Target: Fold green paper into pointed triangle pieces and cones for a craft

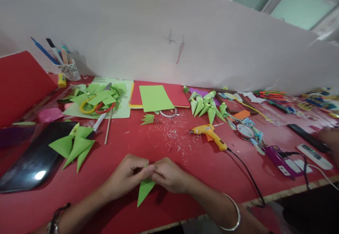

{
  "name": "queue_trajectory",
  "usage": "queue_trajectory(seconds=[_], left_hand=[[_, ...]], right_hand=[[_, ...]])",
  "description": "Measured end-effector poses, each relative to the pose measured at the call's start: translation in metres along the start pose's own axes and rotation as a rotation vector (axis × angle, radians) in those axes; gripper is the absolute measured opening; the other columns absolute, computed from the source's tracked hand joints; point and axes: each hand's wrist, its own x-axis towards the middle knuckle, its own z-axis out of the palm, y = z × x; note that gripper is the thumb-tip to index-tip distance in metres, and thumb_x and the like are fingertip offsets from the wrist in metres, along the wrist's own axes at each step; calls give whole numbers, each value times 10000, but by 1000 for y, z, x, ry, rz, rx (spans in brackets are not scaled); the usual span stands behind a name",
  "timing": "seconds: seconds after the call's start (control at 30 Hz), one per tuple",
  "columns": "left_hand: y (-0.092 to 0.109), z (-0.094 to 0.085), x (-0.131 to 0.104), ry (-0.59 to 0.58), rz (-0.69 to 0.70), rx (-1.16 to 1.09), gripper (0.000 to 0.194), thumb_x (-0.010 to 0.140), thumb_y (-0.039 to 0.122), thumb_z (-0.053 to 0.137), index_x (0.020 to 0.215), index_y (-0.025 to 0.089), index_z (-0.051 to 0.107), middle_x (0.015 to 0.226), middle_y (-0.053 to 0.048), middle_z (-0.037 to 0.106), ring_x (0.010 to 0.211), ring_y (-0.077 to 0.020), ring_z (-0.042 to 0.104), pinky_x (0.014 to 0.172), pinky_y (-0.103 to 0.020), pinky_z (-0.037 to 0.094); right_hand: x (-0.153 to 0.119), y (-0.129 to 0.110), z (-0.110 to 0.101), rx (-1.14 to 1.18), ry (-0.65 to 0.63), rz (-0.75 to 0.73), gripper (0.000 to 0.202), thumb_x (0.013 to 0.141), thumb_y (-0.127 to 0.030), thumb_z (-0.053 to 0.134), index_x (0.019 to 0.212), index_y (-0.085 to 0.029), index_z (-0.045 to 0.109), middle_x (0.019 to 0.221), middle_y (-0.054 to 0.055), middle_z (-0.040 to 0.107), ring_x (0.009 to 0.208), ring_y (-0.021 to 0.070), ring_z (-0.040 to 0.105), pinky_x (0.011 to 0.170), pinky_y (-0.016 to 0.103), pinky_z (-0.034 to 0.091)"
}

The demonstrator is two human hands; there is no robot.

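Near the front of the red table, my left hand (129, 174) and my right hand (169, 175) meet, both closed on one piece of folded green paper (145, 191). Its pointed end hangs down toward me, while its upper part is mostly hidden by my fingers and thumbs. To the left, several larger green paper cones (76, 145) lie joined together on a black glossy tray-like object (29, 167). Beyond my hands sits a small green folded paper piece (147, 119).
A yellow glue gun (210, 134) lies right of centre, its cord running to a purple power strip (284, 163). Scissors (99, 107) rest among green paper cut-outs (106, 96). Paper scraps (176, 131) litter the middle. Another person's hand (329, 136) is at the right edge.
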Motion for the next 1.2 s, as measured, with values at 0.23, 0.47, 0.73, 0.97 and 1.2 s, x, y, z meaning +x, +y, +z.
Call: queue_trajectory(seconds=[0.23, 0.47, 0.73, 0.97, 1.2], left_hand=[[1, 0, 0, 50, -42, -44, 439, 847, 399, 318, 469, 181, 266, 470, 50, 259, 433, -77, 266, 439, -210, 234], [-5, -6, -2, 218, -70, -153, 525, 815, 571, 268, 481, 183, 387, 451, 30, 354, 445, -105, 337, 454, -226, 304], [-2, -21, 11, 559, -232, -275, 493, 758, 612, 349, 607, 183, 538, 504, 19, 461, 487, -133, 430, 488, -246, 385], [-4, -18, 10, 517, -252, -227, 487, 764, 583, 364, 558, 178, 539, 462, 23, 447, 464, -123, 420, 472, -233, 364], [-12, -22, 10, 511, -181, -187, 398, 817, 460, 367, 593, 170, 521, 493, 32, 423, 488, -112, 400, 487, -219, 340]], right_hand=[[1, -4, 0, 76, 81, 17, 250, 876, -289, 355, 763, -161, 537, 651, -14, 507, 578, 78, 419, 555, 172, 344], [3, -2, -1, 58, 289, 30, 254, 837, -289, 409, 616, -172, 448, 570, -33, 412, 533, 79, 377, 521, 193, 320], [7, 14, -14, 308, 818, 252, 233, 857, -325, 384, 1017, -180, 471, 813, 37, 529, 663, 120, 513, 601, 234, 431], [9, 21, -8, 243, 839, 157, 244, 849, -266, 380, 1078, -185, 396, 855, 31, 463, 637, 100, 465, 569, 218, 411], [5, 5, -17, -279, 359, 291, 427, 738, -307, 558, 1135, -203, 441, 1067, 71, 467, 885, 181, 507, 773, 301, 413]])
